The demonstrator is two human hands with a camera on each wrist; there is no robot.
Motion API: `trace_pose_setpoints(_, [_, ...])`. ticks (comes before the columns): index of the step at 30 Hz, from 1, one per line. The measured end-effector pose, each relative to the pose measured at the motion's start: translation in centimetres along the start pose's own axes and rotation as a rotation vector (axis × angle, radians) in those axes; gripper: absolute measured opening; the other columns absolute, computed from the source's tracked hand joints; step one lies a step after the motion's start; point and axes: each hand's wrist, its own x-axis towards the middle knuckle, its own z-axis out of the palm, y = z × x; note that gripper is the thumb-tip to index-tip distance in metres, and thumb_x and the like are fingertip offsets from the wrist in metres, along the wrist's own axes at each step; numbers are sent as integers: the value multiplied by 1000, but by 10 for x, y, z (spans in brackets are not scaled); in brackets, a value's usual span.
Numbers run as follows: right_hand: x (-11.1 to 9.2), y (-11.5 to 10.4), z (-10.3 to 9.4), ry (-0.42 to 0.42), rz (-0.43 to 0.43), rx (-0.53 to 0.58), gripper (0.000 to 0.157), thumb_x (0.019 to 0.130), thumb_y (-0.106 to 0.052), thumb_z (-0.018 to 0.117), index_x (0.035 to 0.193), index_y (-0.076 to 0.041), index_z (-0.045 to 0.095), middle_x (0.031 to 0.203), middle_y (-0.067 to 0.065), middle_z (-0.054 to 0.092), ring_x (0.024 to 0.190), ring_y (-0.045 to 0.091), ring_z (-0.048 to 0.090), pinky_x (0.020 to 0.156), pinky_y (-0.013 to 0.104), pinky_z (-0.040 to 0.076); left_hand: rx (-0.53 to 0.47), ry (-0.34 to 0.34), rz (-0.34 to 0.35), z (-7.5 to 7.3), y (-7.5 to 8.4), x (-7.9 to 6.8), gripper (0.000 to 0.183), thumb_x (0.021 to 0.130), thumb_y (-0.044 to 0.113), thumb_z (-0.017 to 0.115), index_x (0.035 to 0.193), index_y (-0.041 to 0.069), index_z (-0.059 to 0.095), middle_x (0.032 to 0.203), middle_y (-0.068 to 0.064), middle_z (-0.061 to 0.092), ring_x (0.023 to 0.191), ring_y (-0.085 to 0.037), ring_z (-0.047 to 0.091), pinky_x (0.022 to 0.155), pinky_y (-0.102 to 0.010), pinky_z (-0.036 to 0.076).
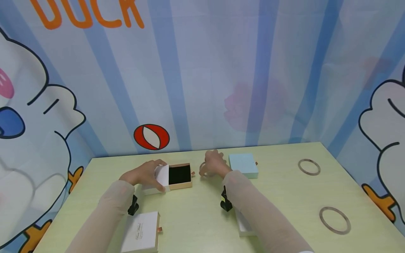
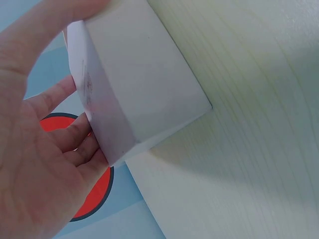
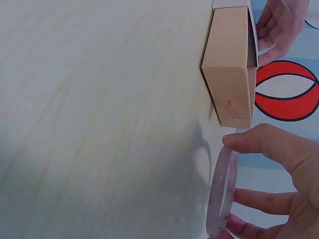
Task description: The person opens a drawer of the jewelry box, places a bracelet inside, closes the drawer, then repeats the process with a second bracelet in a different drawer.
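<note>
Near the table's far edge (image 1: 284, 146), hands (image 1: 146, 174) (image 1: 216, 163) grip box (image 1: 162, 176) (left) and bangle (image 3: 215, 194) (right), a gap between.

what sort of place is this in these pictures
Probably an indoor spot set up for tabletop work, perhaps a booth, though I can't be sure: a cartoon-printed backdrop hangs behind a pale table, where boxes and bangles are laid out.

Both arms (image 1: 259, 207) reach up from the bottom. The left hand (image 1: 145, 174) grips left of middle; the right hand (image 1: 215, 164) pinches near the middle, partly hard to see.
</note>
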Motion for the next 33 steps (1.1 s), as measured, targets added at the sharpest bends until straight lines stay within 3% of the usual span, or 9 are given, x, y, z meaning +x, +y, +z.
trace_pose_setpoints(7, [1,-5,-2,-2,-4,-26,35,68,-20,90,87,-3,68,94,11,57,97,35,48,78,50,49,-2,-1,8,0,-1,1,94,63,30,96,142,13,47,133,-14,52,112,-31,49,94,-60,48])
trace_pose_setpoints(13, [2,-7,-4,2,-6,15,32,66,-19,91,79,-4,66,85,8,60,95,33,48,76,47,48,4,-5,1,1,-2,1,94,63,32,95,142,14,47,133,-14,52,112,-31,49,93,-59,49])
trace_pose_setpoints(19, [1,-13,-9,0,-23,12,30,67,-20,90,79,-3,69,85,8,61,92,31,48,71,45,50,2,-8,4,0,-1,1,95,63,33,95,142,13,47,133,-15,52,112,-32,48,93,-60,49])
trace_pose_setpoints(23, [1,-19,-11,-12,-21,-48,33,69,-24,90,88,-2,73,92,9,64,93,30,51,72,45,51,0,-11,12,-1,-1,0,95,63,33,95,142,12,47,132,-16,52,112,-33,48,92,-61,49])
trace_pose_setpoints(28, [1,-26,-10,-13,-15,-79,53,68,-34,93,106,-2,73,109,8,65,101,30,57,81,47,53,-5,-11,2,-1,-1,0,94,63,33,95,142,14,47,134,-15,51,114,-32,48,94,-61,47])
trace_pose_setpoints(33, [2,-31,-9,-4,-54,-43,54,67,-31,94,107,-1,73,112,9,67,101,27,60,81,44,54,-12,-17,5,-2,0,0,93,64,32,95,142,13,46,137,-15,51,116,-33,47,96,-62,46])
